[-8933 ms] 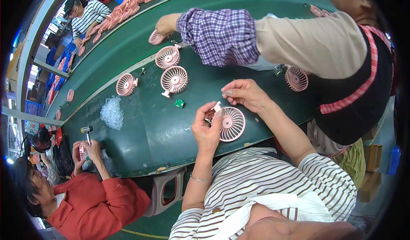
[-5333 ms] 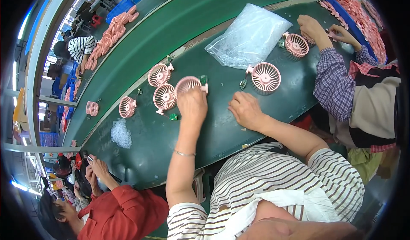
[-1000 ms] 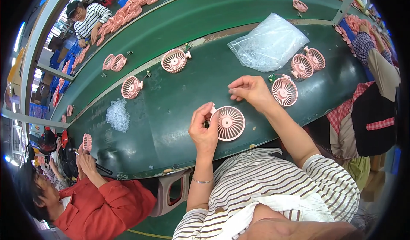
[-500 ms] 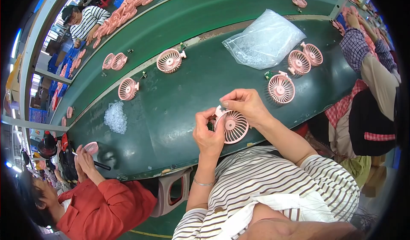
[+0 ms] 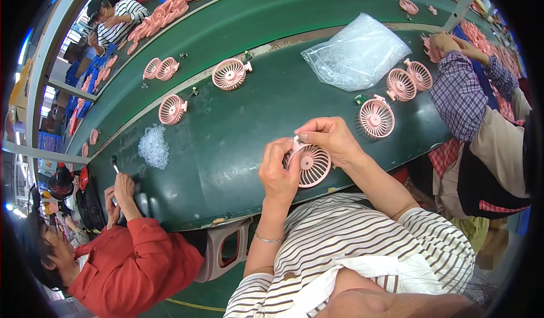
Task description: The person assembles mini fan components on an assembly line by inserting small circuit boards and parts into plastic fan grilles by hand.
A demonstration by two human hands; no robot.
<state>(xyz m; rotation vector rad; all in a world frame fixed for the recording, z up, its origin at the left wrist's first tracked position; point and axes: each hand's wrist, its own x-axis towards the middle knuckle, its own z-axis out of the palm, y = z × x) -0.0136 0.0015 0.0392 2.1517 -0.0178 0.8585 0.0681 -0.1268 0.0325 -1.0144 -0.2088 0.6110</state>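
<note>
My left hand (image 5: pixel 277 169) is closed around the left side of a round pink fan housing (image 5: pixel 314 169) with curved slots, held above the near edge of the green table. A pale, short neck (image 5: pixel 296 143) sticks up from the rim between my two hands. My right hand (image 5: pixel 331 141) is closed, thumb and forefinger pinched at the top of that neck; whatever is between the fingertips is too small to make out. Its other fingers curl behind the housing's right rim. To the right stands a similar fan housing (image 5: pixel 377 118) with a small green circuit board (image 5: pixel 361 99) by its neck.
A clear plastic bag (image 5: pixel 357 54) of small parts lies beyond my hands, with more pink housings (image 5: pixel 401 84) beside it. At left is a pile of small clear pieces (image 5: pixel 153 147). Co-workers sit at left (image 5: pixel 133 261) and right (image 5: pixel 464 97); a green conveyor (image 5: pixel 277 20) runs behind.
My right fingertips have come down slightly closer to the housing's neck. At left the co-worker's hands have let go of a pink housing and reach for a dark-tipped tool; the right co-worker leans in.
</note>
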